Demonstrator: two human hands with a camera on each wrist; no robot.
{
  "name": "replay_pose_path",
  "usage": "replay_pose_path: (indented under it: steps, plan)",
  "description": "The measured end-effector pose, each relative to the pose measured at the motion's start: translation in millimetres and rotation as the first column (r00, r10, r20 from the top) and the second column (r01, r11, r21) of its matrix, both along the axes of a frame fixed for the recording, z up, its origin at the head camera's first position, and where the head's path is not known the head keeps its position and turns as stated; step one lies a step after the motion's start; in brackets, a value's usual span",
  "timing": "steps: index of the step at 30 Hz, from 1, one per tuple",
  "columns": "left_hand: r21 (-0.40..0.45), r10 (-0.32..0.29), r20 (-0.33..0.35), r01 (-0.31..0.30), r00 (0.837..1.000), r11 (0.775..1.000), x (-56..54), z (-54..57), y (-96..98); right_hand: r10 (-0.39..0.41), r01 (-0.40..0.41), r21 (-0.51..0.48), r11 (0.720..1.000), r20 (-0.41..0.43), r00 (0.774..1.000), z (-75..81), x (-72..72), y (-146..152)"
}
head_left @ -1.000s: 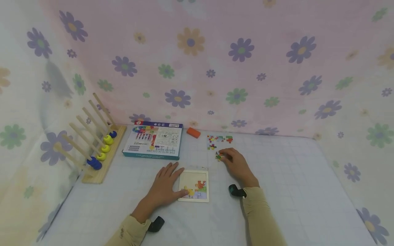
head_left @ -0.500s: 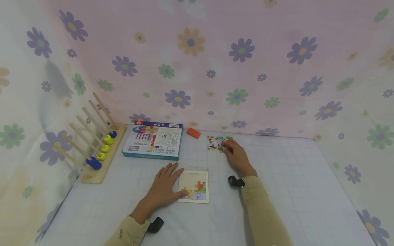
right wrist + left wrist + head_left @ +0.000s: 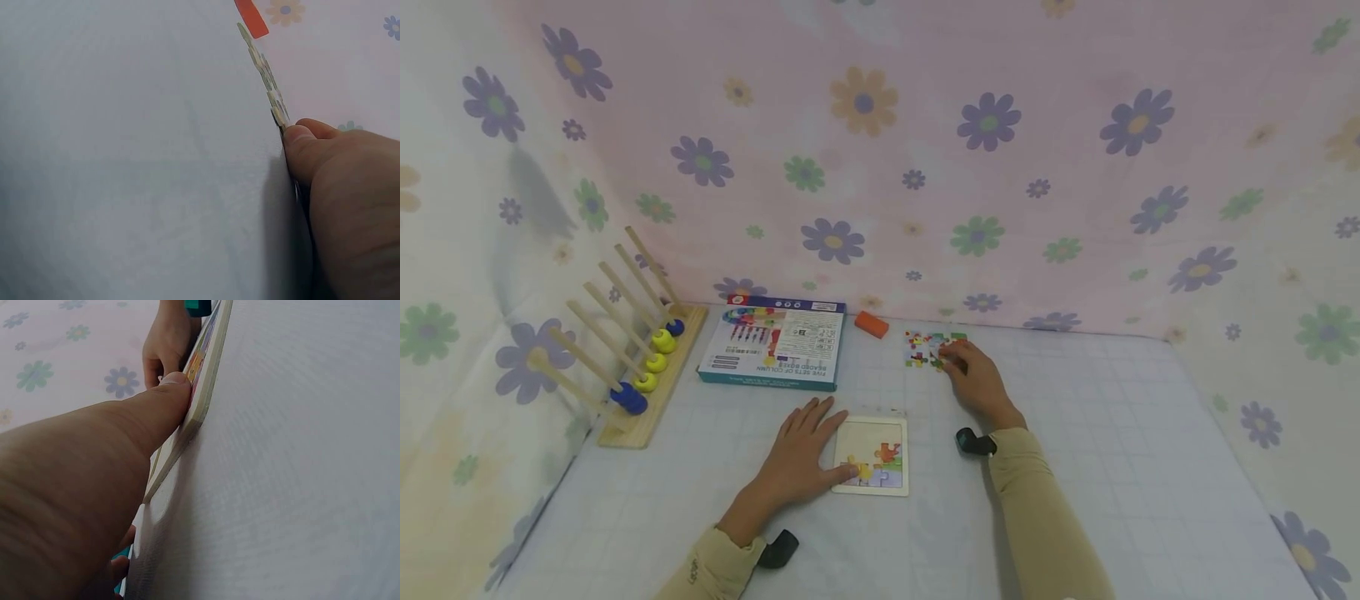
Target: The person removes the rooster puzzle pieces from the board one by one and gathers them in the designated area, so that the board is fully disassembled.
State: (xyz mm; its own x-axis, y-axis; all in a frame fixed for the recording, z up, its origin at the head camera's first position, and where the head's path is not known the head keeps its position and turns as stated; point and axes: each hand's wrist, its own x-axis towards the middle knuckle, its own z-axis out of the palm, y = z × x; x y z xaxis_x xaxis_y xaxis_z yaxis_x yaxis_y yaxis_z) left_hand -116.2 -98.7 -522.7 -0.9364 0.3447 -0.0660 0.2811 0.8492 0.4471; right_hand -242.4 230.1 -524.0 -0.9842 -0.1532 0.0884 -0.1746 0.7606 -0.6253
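puzzle tray (image 3: 856,440): fitted pieces (image 3: 891,477) along its lower part | left hand (image 3: 801,454): spread, thumb on tray's left side | right hand (image 3: 981,385): pinching 1 loose piece (image 3: 936,362) among others on table (image 3: 1112,467), beyond tray

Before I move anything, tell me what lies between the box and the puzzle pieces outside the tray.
In the head view, an orange block lies between the box and those puzzle pieces, toward the back; nearer, only white cloth.
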Motion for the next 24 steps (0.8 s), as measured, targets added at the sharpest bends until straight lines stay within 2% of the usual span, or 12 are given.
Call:
replay_pose_path:
  steps: [7, 24]
  plan:
    - [0.014, -0.002, 0.006, 0.002, 1.000, 1.000, 0.2, 3.3, 0.5, 0.009, -0.009, 0.010, 1.000, -0.021, 1.000, -1.7, 0.9, 0.6]
    - [0.007, -0.009, -0.002, 0.009, 1.000, 1.000, -0.6, 0.6, 0.4, 0.009, -0.009, 0.025, 1.000, -0.018, 1.000, 0.3, 2.5, -0.6]
